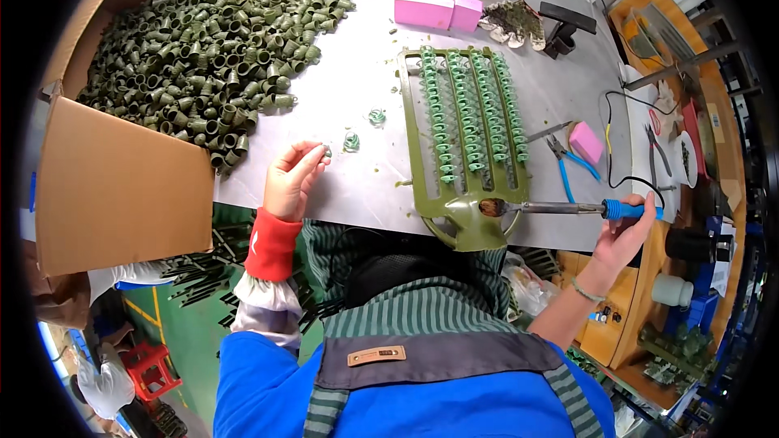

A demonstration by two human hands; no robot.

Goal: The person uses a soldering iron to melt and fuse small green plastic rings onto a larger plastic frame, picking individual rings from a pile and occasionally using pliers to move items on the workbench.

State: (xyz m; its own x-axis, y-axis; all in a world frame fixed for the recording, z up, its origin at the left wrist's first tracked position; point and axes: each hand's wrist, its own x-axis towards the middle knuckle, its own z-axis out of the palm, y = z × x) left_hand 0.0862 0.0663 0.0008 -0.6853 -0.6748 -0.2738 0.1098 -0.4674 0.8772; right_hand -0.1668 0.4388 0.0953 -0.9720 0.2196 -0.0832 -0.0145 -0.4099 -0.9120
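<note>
My left hand (294,182) is closed in a pinch over the table, holding a small green piece (327,153) whose shape is mostly hidden by the fingertips. Just beyond it lie two small loose green pieces, a ring-like one (350,142) and another (376,117). Wrapped round the blue handle of a soldering iron (564,208) is my right hand (626,234). The iron's brownish tip is over or against the wide near end of an olive-green frame (469,229). Along the frame's long bars sit rows of small light-green pieces (442,126).
A cardboard box (130,186) spills many olive-green cups (211,65) onto the table at left. Pink blocks (423,10) and a stained glove (516,21) lie at the back. Blue-handled pliers (565,166), a pink block (585,143) and the iron's cord are at right.
</note>
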